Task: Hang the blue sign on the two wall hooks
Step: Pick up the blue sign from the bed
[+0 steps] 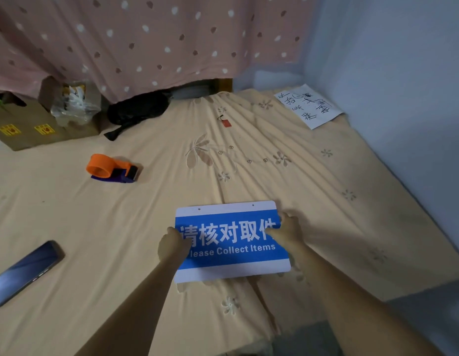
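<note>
Bed, peach sheet | I see sign near centre | left hand grasping its left edge | right hand grasping right edge

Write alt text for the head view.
Both hands, left and right, hold a blue sign by its side edges above a bed sheet. A tape dispenser and phone lie to the left; no hooks visible.

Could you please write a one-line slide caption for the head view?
Both hands, left hand and right hand, grip the blue sign above a peach bedsheet.
</note>
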Action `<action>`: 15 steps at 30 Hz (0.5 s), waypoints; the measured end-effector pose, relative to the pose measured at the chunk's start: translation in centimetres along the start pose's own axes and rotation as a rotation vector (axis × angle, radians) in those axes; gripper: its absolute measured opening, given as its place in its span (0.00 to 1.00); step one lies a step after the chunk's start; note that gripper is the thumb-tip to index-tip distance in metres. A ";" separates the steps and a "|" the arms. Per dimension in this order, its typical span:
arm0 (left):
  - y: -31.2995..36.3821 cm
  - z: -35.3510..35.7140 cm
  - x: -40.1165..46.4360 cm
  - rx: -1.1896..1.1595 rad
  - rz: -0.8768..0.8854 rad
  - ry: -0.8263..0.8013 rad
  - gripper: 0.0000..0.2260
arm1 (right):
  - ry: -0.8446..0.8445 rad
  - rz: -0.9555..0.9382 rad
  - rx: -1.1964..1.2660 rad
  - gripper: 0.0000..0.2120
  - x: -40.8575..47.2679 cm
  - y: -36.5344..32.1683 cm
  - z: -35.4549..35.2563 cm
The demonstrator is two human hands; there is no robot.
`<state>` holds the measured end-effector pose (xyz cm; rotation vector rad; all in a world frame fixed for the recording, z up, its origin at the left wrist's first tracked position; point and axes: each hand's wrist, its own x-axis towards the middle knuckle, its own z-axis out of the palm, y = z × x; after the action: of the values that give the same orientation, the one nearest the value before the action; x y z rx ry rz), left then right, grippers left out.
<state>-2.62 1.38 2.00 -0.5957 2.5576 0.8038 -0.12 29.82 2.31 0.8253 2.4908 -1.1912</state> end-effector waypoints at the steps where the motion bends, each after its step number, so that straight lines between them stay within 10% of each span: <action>1: 0.5 -0.3 -0.1 -0.001 -0.005 0.010 0.10 | -0.002 0.010 0.047 0.27 0.4 0.1 -0.2; 15: 8.6 -4.0 -0.5 -0.588 0.116 -0.031 0.24 | 0.125 -0.033 0.471 0.27 -0.4 -3.2 -6.8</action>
<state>-7.43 5.47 9.09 -0.5936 2.3280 1.6130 -1.58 33.36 8.78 0.9959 2.3526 -1.8288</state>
